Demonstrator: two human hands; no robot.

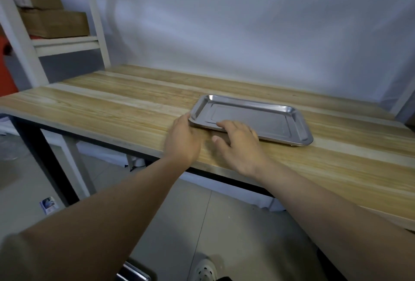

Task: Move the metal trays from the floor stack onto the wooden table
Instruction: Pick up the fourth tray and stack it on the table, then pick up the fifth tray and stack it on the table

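A shiny rectangular metal tray (269, 119) lies flat on the wooden table (112, 110), right of centre. My left hand (183, 139) touches the tray's near-left corner, fingers curled against its rim. My right hand (240, 143) rests spread over the tray's near edge, fingertips on the rim, thumb on the table. Whether there is more than one tray under it I cannot tell. At the bottom edge, a corner of another metal tray (134, 273) shows on the floor.
A white shelf unit (67, 43) with cardboard boxes (54, 23) stands at the back left. A grey wall runs behind the table. The tiled floor (179, 224) lies below, with my shoe (205, 269) and a small printed packet (48, 205) on it.
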